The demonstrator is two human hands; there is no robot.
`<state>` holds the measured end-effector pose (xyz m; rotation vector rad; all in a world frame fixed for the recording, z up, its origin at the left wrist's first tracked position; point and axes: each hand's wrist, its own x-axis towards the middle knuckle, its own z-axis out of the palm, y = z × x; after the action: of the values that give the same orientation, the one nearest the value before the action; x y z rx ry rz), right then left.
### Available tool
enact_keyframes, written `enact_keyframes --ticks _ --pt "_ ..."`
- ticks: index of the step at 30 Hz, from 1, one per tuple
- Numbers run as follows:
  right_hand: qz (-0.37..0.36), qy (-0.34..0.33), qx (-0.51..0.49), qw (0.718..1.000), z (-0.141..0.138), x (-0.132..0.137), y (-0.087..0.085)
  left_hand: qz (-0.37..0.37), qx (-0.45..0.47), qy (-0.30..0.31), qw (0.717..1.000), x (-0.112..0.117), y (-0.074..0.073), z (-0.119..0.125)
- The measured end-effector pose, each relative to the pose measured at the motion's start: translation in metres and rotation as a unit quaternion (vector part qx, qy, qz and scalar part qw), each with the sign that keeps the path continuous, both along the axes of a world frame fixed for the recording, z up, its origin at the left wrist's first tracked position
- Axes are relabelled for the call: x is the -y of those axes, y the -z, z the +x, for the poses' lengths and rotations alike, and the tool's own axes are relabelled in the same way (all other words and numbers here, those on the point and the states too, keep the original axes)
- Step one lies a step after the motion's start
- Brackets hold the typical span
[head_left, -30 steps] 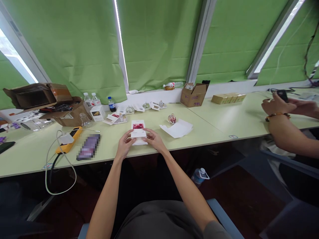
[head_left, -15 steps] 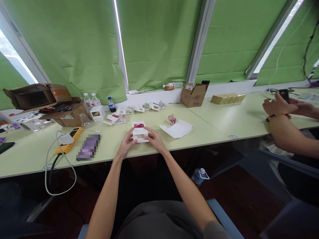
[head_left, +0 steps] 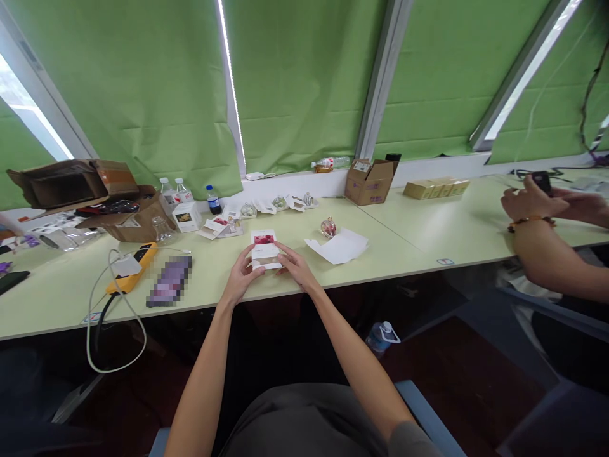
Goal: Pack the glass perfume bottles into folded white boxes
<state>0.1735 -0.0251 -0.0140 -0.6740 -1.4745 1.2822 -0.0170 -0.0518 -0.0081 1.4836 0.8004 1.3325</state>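
Head view: left hand (head_left: 242, 277) and right hand (head_left: 296, 267) grip small white box (head_left: 264, 249) from both sides, fingers (head_left: 281, 252) bent against edges.

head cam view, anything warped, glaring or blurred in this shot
In the head view, the wide lens bends the green fabric blinds into slanted lines, the bright window gap glares, and a purple-toned rectangle on the table is pixelated; the white card box between the left hand and right hand looks sharp.

L hand (head_left: 242, 277), R hand (head_left: 295, 266) holding sm white box (head_left: 264, 256), pink print (head_left: 264, 239) on top, pale green desk (head_left: 209, 279) below
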Motion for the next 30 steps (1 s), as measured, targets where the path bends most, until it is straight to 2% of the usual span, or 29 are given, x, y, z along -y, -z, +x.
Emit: enact_keyframes --ticks 8,17,30 --pt "0.007 -0.042 0.017 0.999 -0.0003 0.0014 -0.0019 -0.012 0.021 -0.028 0.999 -0.0035 0.0025 -0.0022" --pt "0.036 -0.016 0.044 0.998 -0.0006 0.0046 -0.0023 -0.024 0.025 -0.049 0.998 -0.0061 0.0051 -0.0026" --pt "0.028 -0.016 0.039 0.999 -0.0019 0.0016 0.0013 -0.013 0.017 -0.054 0.998 -0.0077 0.0077 -0.0034"
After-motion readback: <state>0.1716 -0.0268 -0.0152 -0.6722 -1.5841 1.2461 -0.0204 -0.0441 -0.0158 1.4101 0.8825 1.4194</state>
